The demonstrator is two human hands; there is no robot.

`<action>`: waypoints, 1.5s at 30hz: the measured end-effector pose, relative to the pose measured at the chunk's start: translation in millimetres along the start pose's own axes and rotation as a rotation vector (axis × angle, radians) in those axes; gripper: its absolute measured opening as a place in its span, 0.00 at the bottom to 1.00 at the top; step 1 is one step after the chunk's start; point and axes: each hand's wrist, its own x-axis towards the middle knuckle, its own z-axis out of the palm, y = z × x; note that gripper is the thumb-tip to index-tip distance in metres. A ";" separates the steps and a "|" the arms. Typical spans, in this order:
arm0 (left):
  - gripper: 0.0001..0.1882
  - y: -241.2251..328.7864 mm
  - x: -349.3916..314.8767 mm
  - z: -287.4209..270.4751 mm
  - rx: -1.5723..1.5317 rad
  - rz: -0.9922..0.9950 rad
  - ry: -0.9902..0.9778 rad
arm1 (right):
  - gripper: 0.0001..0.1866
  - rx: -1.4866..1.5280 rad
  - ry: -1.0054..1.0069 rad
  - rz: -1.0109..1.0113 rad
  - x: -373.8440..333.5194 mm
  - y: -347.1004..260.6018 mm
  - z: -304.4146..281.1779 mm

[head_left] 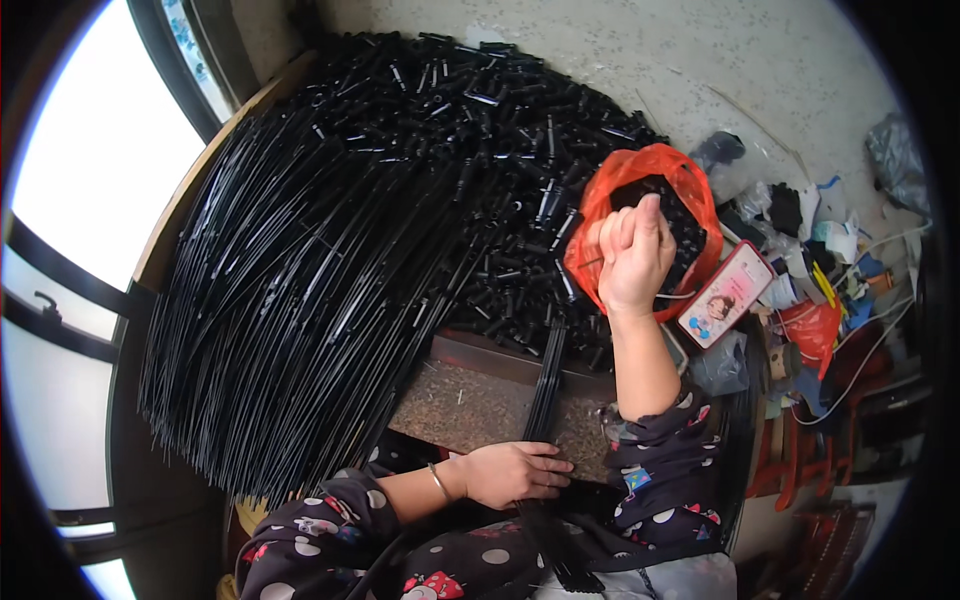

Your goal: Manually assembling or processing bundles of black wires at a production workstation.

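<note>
My left hand [508,474], a bangle at its wrist, lies across a narrow bundle of thin black rods [546,385], its fingers curled over them. The rods run from the heap of black tubes down over the speckled board [470,400] to my lap. My right hand [636,255] is raised with bent fingers over the open red plastic bag [712,240]. Small black pieces [684,215] fill the bag. Whatever those fingers pinch is too small or hidden to tell.
Short black tubes [500,110] are heaped at the back. Many long black rods [290,300] fan out at the left. Beside the bag rests a phone [727,295] with a lit screen. Cables, bags and scraps clutter the right. Windows [100,150] stand at the left edge.
</note>
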 end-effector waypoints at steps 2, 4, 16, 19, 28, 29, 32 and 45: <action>0.20 3.5 0.5 -4.4 -0.012 -0.039 0.011 | 0.26 -0.003 -0.014 0.048 -11.1 -4.9 -12.0; 0.20 4.7 2.6 -8.5 -0.011 -0.025 0.019 | 0.26 0.006 0.013 0.108 -25.2 -3.8 -19.6; 0.19 8.1 11.5 -15.1 0.105 -0.138 -0.055 | 0.23 -1.037 0.137 -0.486 -92.6 -117.8 -126.1; 0.19 15.9 18.3 -19.6 0.094 -0.147 -0.038 | 0.01 -1.272 0.455 -0.460 -114.5 -146.2 -178.4; 0.14 21.7 22.4 -14.1 0.156 -0.149 -0.046 | 0.13 -1.611 0.262 -0.053 -128.2 -77.0 -259.7; 0.14 21.8 23.1 -13.9 0.163 -0.145 -0.048 | 0.14 -1.703 0.270 -0.064 -127.6 -74.9 -266.5; 0.13 23.2 24.0 -13.1 0.148 -0.156 -0.038 | 0.11 -1.693 0.357 -0.130 -117.0 -91.3 -261.6; 0.16 24.4 24.7 -15.9 0.128 -0.190 -0.055 | 0.24 -1.887 0.048 -0.354 -88.0 -115.9 -215.5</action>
